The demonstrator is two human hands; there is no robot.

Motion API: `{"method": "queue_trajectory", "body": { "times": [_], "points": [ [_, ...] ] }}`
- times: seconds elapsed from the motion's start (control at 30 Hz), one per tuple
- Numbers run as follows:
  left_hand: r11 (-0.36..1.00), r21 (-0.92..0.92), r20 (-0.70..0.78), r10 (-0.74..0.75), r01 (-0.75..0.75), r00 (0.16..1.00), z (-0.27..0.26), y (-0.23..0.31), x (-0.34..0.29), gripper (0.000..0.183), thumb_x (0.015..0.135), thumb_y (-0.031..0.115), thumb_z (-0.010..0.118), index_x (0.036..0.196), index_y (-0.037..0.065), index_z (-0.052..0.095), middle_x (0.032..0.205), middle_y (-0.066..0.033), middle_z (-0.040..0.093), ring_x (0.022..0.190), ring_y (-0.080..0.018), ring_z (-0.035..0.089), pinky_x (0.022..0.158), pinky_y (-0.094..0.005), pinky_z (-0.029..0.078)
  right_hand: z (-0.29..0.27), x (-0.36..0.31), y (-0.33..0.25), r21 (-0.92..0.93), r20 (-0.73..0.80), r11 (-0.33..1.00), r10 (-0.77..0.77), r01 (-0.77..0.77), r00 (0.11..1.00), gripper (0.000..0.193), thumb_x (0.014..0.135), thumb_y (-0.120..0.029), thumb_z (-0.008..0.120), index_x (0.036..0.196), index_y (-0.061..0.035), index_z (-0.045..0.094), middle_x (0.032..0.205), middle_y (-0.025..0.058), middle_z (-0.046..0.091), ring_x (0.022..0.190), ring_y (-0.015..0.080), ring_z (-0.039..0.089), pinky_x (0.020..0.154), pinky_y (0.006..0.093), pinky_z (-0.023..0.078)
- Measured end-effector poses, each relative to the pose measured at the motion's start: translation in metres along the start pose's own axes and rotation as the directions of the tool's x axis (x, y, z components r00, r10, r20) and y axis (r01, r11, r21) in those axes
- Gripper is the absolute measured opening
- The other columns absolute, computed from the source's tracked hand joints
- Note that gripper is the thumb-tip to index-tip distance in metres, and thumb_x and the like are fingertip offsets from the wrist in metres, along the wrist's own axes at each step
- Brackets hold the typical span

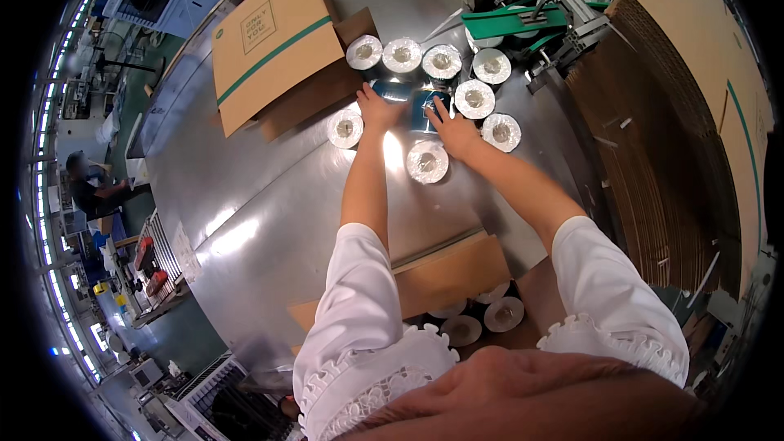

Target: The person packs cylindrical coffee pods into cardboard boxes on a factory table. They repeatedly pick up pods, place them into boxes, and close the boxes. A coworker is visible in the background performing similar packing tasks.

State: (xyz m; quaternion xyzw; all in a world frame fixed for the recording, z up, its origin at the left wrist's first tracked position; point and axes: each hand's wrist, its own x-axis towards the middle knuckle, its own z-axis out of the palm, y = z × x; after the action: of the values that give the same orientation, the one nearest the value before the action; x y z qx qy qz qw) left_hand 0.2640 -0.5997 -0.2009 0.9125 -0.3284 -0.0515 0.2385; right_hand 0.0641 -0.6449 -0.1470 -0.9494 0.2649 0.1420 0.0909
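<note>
White sleeves [355, 278], edged with gathered frills and openwork lace, fill the foreground as a worker's bare forearms stretch across a metal worktop [269, 171] to the right of a striped carton [273, 45]. Under the hands are two wrapped rolls: the first roll [396, 91] sits just right of the carton, and the second roll [422, 106] a little farther from it. Both show a glossy, deep teal-blue surface that catches the overhead light.

Fingers of the left hand [378, 112] meet the carton side of the first roll, while the right hand [457, 132] lays spread fingers over the second; whether either grip is closed around its roll cannot be told from this angle.

Upright rolls [474, 100] ring the pair, beginning beside the carton's right-hand flap and curving away from it. Their round white ends look crinkled and shiny, like gathered film, with a hollow at each centre. Plain brown card forms the carton, crossed by a slim green band. Well below it, toward the worker, an open box [453, 273] of the same tan board holds more white-ended rolls [504, 315]. Farther right of the carton are a smooth green belt [510, 23] on a metal frame and a thick stack of cardboard sheets [645, 163] with rough, layered edges.
</note>
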Motion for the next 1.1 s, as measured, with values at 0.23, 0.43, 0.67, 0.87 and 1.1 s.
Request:
{"method": "queue_trajectory", "body": {
  "times": [0.23, 0.43, 0.67, 0.87, 1.1],
  "points": [
    [0.98, -0.117, 0.168, 0.18, -0.162, 0.969, -0.047, 0.025, -0.011, 0.082, 0.06, 0.025, 0.083, 0.131, 0.015, 0.042, 0.108, -0.0166, 0.057, 0.104, -0.0387, 0.053, 0.086, -0.0452, 0.045, 0.033, 0.022, 0.006, 0.213, -0.161, 0.968, 0.168, -0.132, 0.972, 0.075, 0.076, -0.027, 0.074, 0.134, -0.0042, 0.033, 0.147, 0.0309, 0.022, 0.086, 0.0412, 0.064, 0.07, 0.0436, 0.057],
    [0.694, 0.145, 0.423, 0.601, -0.705, 0.678, -0.089, -0.02, -0.068, 0.048, 0.075, 0.015, 0.071, 0.121, 0.023, 0.06, 0.094, -0.0127, 0.058, 0.09, -0.0308, 0.056, 0.082, -0.0445, 0.046, 0.011, -0.02, 0.007, 0.617, -0.118, 0.786, 0.144, -0.041, 0.983, 0.038, 0.083, -0.019, 0.058, 0.109, 0.0029, 0.042, 0.111, 0.0362, 0.054, 0.086, 0.0423, 0.063, 0.075, 0.0463, 0.053],
    [0.684, 0.056, 0.615, 0.551, -0.728, 0.565, -0.12, -0.017, -0.119, 0.055, 0.073, 0.044, 0.07, 0.124, 0.028, 0.06, 0.13, -0.0173, 0.045, 0.123, -0.0343, 0.039, 0.105, -0.0486, 0.031, 0.002, -0.158, 0.04, 0.632, 0.085, 0.76, 0.122, -0.149, 0.989, 0.061, 0.08, -0.019, 0.058, 0.127, 0.0104, 0.033, 0.083, 0.029, 0.063, 0.079, 0.0441, 0.063, 0.073, 0.0487, 0.05],
    [0.618, 0.21, 0.673, 0.471, -0.757, 0.571, -0.105, 0.003, -0.125, 0.047, 0.068, 0.051, 0.071, 0.106, 0.024, 0.071, 0.126, -0.017, 0.047, 0.121, -0.0325, 0.04, 0.102, -0.0498, 0.033, 0.022, -0.146, 0.072, 0.521, 0.113, 0.809, 0.251, -0.273, 0.961, 0.08, 0.079, -0.016, 0.061, 0.143, 0.0053, 0.019, 0.088, 0.0275, 0.064, 0.081, 0.0412, 0.063, 0.076, 0.0464, 0.051],
    [0.7, 0.039, 0.645, 0.527, -0.713, 0.553, -0.114, 0.002, -0.119, 0.04, 0.066, 0.036, 0.077, 0.098, 0.013, 0.072, 0.1, -0.0149, 0.062, 0.096, -0.0318, 0.059, 0.084, -0.0404, 0.049, 0.012, -0.14, 0.077, 0.483, 0.183, 0.809, 0.282, -0.336, 0.942, 0.074, 0.076, -0.016, 0.065, 0.142, -0.0029, 0.032, 0.096, 0.027, 0.064, 0.089, 0.0395, 0.063, 0.08, 0.0446, 0.05]
  ]
}}
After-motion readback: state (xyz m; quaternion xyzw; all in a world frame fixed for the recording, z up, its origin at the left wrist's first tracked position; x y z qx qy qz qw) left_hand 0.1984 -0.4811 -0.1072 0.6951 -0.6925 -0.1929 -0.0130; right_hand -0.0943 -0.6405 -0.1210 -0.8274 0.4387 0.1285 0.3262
